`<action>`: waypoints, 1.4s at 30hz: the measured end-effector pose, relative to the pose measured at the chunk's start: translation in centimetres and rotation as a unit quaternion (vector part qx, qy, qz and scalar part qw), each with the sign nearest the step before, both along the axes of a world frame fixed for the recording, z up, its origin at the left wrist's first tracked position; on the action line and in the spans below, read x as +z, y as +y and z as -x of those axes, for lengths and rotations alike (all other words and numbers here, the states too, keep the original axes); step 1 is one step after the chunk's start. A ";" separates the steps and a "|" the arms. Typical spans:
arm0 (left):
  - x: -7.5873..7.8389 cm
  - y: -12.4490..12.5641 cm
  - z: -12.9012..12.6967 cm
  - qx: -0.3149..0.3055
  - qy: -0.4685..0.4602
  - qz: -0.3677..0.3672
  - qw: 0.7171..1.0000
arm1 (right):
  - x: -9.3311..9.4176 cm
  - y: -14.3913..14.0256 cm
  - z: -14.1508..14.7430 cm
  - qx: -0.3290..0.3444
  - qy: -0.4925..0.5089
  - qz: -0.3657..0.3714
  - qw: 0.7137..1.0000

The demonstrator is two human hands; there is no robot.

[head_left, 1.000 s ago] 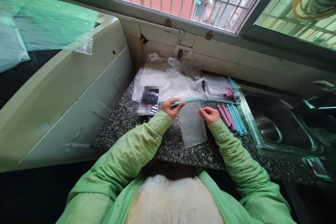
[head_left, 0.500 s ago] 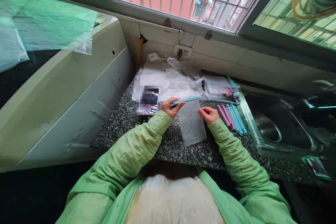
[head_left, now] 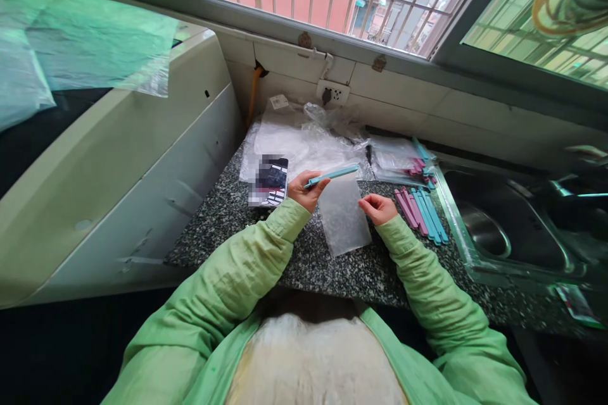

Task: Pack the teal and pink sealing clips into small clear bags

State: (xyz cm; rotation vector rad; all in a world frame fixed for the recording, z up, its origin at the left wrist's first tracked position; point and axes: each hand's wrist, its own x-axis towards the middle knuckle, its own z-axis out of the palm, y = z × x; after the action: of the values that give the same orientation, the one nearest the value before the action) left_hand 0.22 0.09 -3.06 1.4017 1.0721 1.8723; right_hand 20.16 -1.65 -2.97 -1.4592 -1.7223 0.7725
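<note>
My left hand (head_left: 304, 190) is closed around one end of a light blue bag-sealing clip (head_left: 335, 174), which slants slightly upward to the right. Below the clip hangs a translucent plastic bag (head_left: 344, 218), its top edge at the clip, its lower part over the speckled counter. At the bag's right edge is my right hand (head_left: 379, 209), thumb and forefinger pinched together. Whether the bag's edge lies between those fingertips I cannot tell. Right of this hand, several pink clips (head_left: 411, 211) and blue clips (head_left: 430, 216) lie side by side.
Clear plastic bags (head_left: 304, 145) are spread at the back of the counter (head_left: 304, 266). A partly blurred dark box or card (head_left: 273, 183) lies left. Packaged clips (head_left: 399, 158) lie by the wall. A metal sink (head_left: 513, 221) is right, a large pale appliance (head_left: 156, 152) left.
My left hand has shifted slightly left and up with the blue clip, and the plastic bag has moved along with it. My right hand has stayed almost still.
</note>
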 end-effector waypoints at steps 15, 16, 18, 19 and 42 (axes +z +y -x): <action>0.1 0.4 0.3 0.007 -0.011 -0.037 0.999 | 0.2 0.0 -0.1 0.026 -0.016 0.009 0.999; 0.0 0.5 0.3 0.010 -0.018 -0.039 0.999 | 0.2 0.0 -0.2 0.026 -0.014 0.009 1.000; 0.0 0.6 0.4 0.014 -0.023 -0.037 0.999 | 0.2 -0.1 -0.2 0.023 -0.008 0.005 1.000; -0.1 0.7 0.4 0.014 -0.023 -0.033 0.999 | 0.2 -0.1 -0.2 0.020 -0.006 0.002 1.000; 0.3 -0.1 0.2 0.025 0.008 -0.051 0.998 | 0.5 0.1 -0.9 0.062 -0.060 0.018 0.996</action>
State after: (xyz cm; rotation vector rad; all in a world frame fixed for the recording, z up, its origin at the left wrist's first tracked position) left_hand 0.01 0.02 -2.76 1.4630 1.0407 1.9791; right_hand 21.03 -1.53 -2.52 -1.4578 -1.9135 0.7988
